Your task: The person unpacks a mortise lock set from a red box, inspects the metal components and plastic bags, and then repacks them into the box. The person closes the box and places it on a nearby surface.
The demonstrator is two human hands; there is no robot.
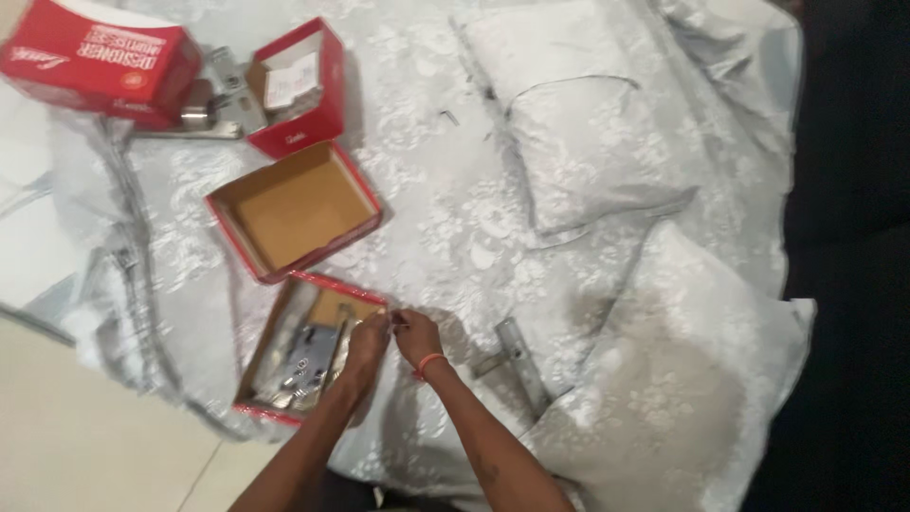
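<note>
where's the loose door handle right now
In the head view the door handle lies on the bedspread, just right of the right hand and at the lower pillow's left edge.

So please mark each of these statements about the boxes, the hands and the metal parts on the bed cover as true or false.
1. Both hands meet at the edge of the open box that holds metal lock parts. True: the left hand and right hand are together at the right rim of the box with parts.
2. The open box above it is full of parts. False: the empty box shows only its brown bottom.
3. A metal handle plate lies to the right of the hands. True: the handle plate rests on the bed cover.
4. The right wrist is bare. False: it wears an orange band.
5. The pillows are red. False: the pillows are silver-grey.
</note>
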